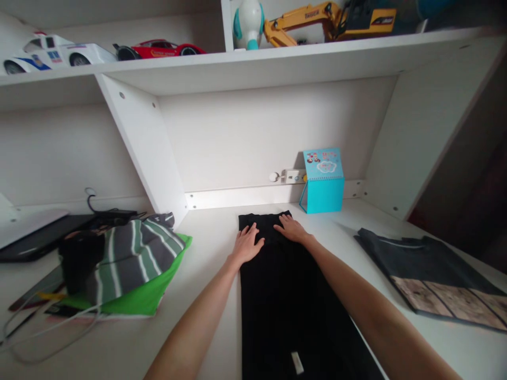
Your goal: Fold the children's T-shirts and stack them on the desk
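A black garment [285, 306] lies lengthwise on the white desk, its far end folded over near the back wall. A small white label [297, 363] shows on its near part. My left hand [247, 244] rests flat on the left side of the folded end, fingers spread. On the right side of that same end, my right hand [292, 228] lies with its fingers stretched out. Both palms face down on the cloth, and neither hand grips it. The garment's nearest edge runs out of the picture.
To the right lies a folded dark shirt [400, 256] with a brown printed band. Striped clothing [138, 253] sits on a green cloth [158, 295] at left, beside white cables and a laptop-like black object [43, 237]. A turquoise desk calendar [325, 195] stands behind; toys fill the shelf [253, 66].
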The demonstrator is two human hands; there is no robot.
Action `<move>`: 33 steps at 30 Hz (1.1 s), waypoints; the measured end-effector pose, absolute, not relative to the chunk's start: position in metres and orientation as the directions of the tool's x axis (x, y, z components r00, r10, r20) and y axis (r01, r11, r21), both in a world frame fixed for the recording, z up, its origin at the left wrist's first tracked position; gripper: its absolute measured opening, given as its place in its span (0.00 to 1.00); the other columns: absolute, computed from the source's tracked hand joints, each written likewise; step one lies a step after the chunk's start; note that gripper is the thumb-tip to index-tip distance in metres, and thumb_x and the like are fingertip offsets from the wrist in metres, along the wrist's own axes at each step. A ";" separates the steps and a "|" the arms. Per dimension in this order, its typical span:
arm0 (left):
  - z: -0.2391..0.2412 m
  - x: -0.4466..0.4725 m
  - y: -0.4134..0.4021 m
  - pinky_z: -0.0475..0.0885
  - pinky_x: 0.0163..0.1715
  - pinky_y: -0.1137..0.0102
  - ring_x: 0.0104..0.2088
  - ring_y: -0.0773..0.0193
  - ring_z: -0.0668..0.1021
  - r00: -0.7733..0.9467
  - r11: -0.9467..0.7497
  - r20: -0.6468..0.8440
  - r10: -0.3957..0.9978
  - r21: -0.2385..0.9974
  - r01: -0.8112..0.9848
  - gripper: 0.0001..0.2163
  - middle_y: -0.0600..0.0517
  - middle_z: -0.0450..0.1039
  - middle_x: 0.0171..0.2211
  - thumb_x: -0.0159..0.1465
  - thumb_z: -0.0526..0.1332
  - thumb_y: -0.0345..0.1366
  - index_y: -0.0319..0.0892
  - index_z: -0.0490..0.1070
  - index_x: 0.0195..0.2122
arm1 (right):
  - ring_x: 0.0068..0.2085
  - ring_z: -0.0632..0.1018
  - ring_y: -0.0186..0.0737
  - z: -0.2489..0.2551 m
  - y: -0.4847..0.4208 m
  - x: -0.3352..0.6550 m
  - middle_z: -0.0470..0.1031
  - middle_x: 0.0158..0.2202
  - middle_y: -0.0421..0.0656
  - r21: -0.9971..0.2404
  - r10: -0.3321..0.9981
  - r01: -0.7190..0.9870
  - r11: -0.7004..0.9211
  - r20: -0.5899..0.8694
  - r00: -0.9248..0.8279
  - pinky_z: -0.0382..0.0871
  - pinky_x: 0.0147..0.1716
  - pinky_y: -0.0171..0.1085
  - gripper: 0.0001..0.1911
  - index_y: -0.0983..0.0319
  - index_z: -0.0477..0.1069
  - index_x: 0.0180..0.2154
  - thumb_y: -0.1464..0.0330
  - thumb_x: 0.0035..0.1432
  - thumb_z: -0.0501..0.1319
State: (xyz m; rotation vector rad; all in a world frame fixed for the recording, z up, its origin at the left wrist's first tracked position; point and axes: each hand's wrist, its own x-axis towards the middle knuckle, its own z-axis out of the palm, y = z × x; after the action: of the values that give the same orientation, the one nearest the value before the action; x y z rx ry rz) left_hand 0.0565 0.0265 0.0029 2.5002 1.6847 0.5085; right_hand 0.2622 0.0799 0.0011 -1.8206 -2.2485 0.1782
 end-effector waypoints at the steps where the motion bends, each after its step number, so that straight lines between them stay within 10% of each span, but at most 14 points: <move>1: 0.003 0.057 0.026 0.50 0.58 0.57 0.62 0.55 0.52 0.331 -0.378 0.206 0.921 0.260 0.889 0.24 0.52 0.54 0.60 0.64 0.45 0.48 0.45 0.54 0.58 | 0.63 0.48 0.49 -0.003 0.082 0.266 0.47 0.63 0.55 -0.247 0.984 0.954 0.168 0.100 -0.147 0.46 0.58 0.45 0.36 0.71 0.49 0.61 0.52 0.61 0.44; 7: 0.002 0.060 0.026 0.47 0.58 0.52 0.62 0.52 0.50 0.289 -0.332 0.185 0.939 0.276 0.902 0.28 0.54 0.48 0.63 0.63 0.36 0.56 0.48 0.55 0.59 | 0.63 0.43 0.56 0.001 0.085 0.264 0.42 0.63 0.58 -0.248 0.997 0.967 0.052 0.075 -0.035 0.37 0.55 0.59 0.38 0.68 0.48 0.61 0.48 0.59 0.40; 14: 0.001 0.059 0.029 0.49 0.57 0.51 0.62 0.51 0.51 0.320 -0.359 0.182 0.930 0.255 0.898 0.23 0.55 0.48 0.63 0.63 0.43 0.52 0.54 0.57 0.57 | 0.63 0.50 0.39 0.012 0.082 0.213 0.51 0.62 0.36 -0.302 0.910 0.860 0.411 0.081 -0.407 0.45 0.58 0.49 0.22 0.48 0.56 0.58 0.62 0.64 0.41; 22: 0.003 0.056 0.027 0.47 0.57 0.51 0.62 0.52 0.49 0.312 -0.345 0.152 0.938 0.306 0.887 0.23 0.57 0.49 0.63 0.65 0.36 0.52 0.57 0.58 0.55 | 0.63 0.50 0.41 0.020 0.077 0.218 0.49 0.63 0.46 -0.392 0.919 0.840 0.374 0.038 -0.392 0.44 0.59 0.46 0.27 0.61 0.51 0.61 0.60 0.65 0.35; 33: 0.007 0.058 0.028 0.46 0.58 0.52 0.63 0.51 0.48 0.299 -0.323 0.124 0.946 0.325 0.889 0.24 0.56 0.47 0.63 0.63 0.42 0.55 0.56 0.57 0.57 | 0.63 0.40 0.47 0.049 -0.165 0.308 0.39 0.64 0.37 -0.494 0.752 0.696 0.521 -0.121 -0.648 0.38 0.60 0.54 0.29 0.49 0.47 0.61 0.52 0.60 0.47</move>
State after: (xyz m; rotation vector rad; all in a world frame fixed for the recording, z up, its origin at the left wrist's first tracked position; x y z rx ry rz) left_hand 0.0577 0.0284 0.0068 2.3681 1.6978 0.4361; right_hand 0.3080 -0.1651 0.0489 -1.2635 -2.6441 0.7838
